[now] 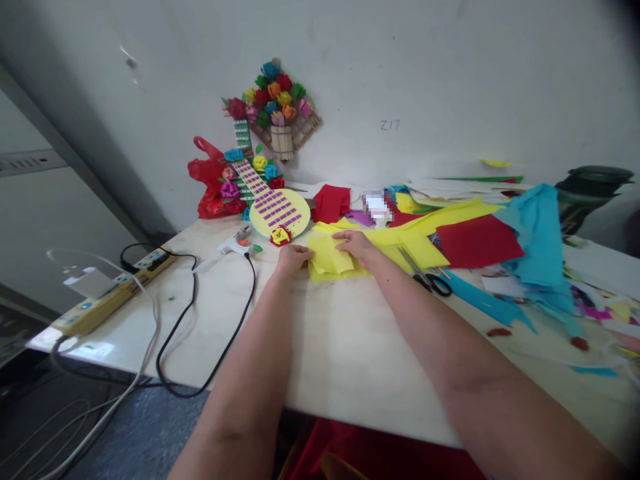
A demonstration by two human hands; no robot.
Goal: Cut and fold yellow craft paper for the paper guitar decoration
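Both my hands are on a small stack of yellow crepe paper [327, 259] at the middle of the table. My left hand [294, 259] pinches its left edge between thumb and fingers. From above, my right hand [355, 245] has its fingers closed on the upper right part of the paper. The stack looks creased, with its layers slightly uneven. To the right, black-handled scissors [434, 284] lie against more yellow paper [420, 247]. A round yellow craft piece with purple stripes [280, 212] stands just behind my left hand.
A white glue gun [234, 245] with a black cord lies to the left, near a power strip [115, 293]. Red paper [477, 241] and blue crepe paper [537, 233] are piled on the right. Paper flowers [277, 93] lean against the wall beside a red bag [213, 180].
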